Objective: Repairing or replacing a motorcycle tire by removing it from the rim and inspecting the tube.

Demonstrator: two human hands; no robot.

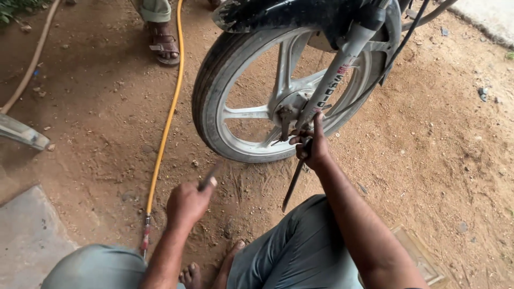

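Observation:
A motorcycle front wheel (pixel 214 96) with a black tyre and silver alloy spokes stands on the dirt under a black mudguard (pixel 278 13). My right hand (pixel 312 145) is at the bottom of the silver fork leg (pixel 337 72) beside the axle hub (pixel 284 109), closed around a long dark metal rod (pixel 293 184) that slants down toward my knee. My left hand (pixel 187 202) hovers low over the ground, closed on a small dark tool (pixel 209 177) that sticks up from the fist.
A yellow hose (pixel 166 123) runs down the dirt left of the wheel to a fitting near my left knee. Another person's sandalled foot (pixel 163 43) stands at the top. A concrete slab (pixel 27 241) lies lower left, a flat transparent tray (pixel 423 257) lower right.

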